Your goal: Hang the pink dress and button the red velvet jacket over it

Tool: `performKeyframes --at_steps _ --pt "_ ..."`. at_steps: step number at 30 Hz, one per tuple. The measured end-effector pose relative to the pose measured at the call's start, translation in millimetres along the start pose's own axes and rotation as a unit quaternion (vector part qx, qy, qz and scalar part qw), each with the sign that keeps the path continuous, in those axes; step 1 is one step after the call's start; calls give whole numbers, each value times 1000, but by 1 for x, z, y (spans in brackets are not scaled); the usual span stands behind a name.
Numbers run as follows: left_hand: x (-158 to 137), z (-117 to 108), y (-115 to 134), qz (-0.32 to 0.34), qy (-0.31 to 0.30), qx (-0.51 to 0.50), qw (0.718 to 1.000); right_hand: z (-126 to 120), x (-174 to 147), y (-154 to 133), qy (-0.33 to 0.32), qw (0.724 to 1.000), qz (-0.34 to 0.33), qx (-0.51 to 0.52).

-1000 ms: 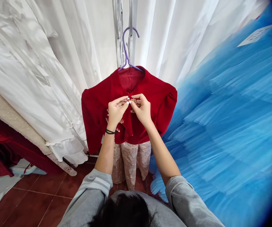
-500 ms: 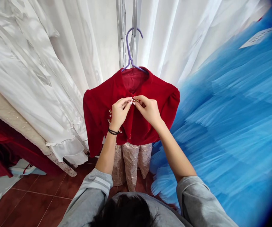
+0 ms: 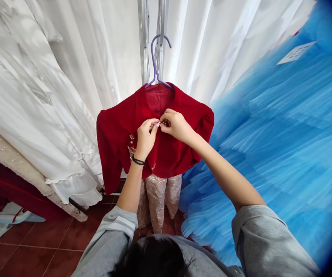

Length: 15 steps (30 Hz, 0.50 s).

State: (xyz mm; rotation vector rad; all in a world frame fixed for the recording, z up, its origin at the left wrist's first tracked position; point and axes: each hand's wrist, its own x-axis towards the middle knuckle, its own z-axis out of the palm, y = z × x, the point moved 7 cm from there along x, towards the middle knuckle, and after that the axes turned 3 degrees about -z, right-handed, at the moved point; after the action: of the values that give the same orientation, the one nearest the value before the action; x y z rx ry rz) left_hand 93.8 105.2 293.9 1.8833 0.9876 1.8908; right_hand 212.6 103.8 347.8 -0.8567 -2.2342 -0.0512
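A red velvet jacket (image 3: 116,119) hangs from a purple hanger (image 3: 153,57), its collar and red lining showing at the neck. At the upper front, my left hand (image 3: 145,137) and my right hand (image 3: 176,125) meet fingertip to fingertip. Both pinch a small beaded fastener (image 3: 165,123), mostly hidden by the fingers; whether its two halves are joined cannot be seen. A jewelled brooch (image 3: 131,148) with dangling beads is on the jacket's left side in view, beside my left wrist. Lower on the front edge shows another small gold ornament (image 3: 153,166).
The hanger hooks onto a metal rack (image 3: 161,23). White garments (image 3: 64,127) hang at the left, and a large blue tulle gown (image 3: 264,154) crowds the right. Pinkish shiny fabric (image 3: 157,196) hangs below the jacket, above a reddish tiled floor (image 3: 47,234).
My right hand has turned and its elbow has swung outward, so its fingers now cover more of the fastener. The view has shifted slightly to the right.
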Motion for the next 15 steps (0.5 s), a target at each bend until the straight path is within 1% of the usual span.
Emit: performKeyframes --at_steps 2,5,9,15 --pt "-1 2 -1 -6 -2 -9 1000 1 2 5 4 999 -10 37" --pt "-2 3 -3 -28 6 -51 998 0 5 7 -1 998 -24 50" --pt "-7 3 -6 -75 47 -118 989 -2 5 4 -1 998 -38 47" --pt "-13 6 -14 -111 87 -163 976 3 2 0 -19 999 -45 -2"
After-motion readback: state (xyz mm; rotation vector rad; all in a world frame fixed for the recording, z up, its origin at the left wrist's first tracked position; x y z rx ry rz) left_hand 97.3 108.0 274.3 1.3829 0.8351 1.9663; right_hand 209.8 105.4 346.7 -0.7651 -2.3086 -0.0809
